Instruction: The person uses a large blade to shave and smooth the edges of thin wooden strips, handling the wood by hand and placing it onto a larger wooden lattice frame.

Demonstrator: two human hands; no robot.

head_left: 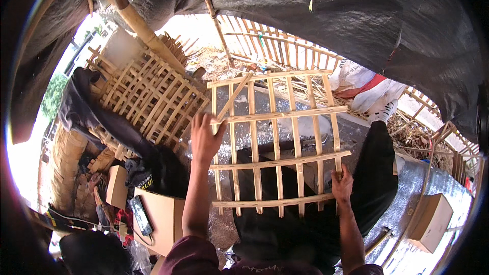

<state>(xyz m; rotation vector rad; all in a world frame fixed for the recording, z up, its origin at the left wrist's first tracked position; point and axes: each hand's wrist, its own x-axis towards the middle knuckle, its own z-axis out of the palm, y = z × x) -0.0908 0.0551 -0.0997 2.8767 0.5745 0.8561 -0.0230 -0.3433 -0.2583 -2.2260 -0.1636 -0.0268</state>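
Observation:
A bamboo lattice panel (277, 163) of slats crossed by several strips lies over my lap. My left hand (205, 140) is closed at its left edge, by the end of the second cross strip from the far side. A short bamboo strip (235, 95) slants across the upper left corner, its lower end beside my left fingers; whether they also hold it I cannot tell. My right hand (343, 186) grips the lower right edge, fingers wrapped round the outermost slat between the two nearest cross strips.
Several finished-looking lattice panels (153, 97) are stacked at the left, with a dark garment (102, 114) draped beside them. A phone-like device (141, 215) rests on a cardboard box (163, 219). Another box (431, 222) sits at the right. A white sack (361, 84) stands beyond the panel, under a dark tarp (336, 5).

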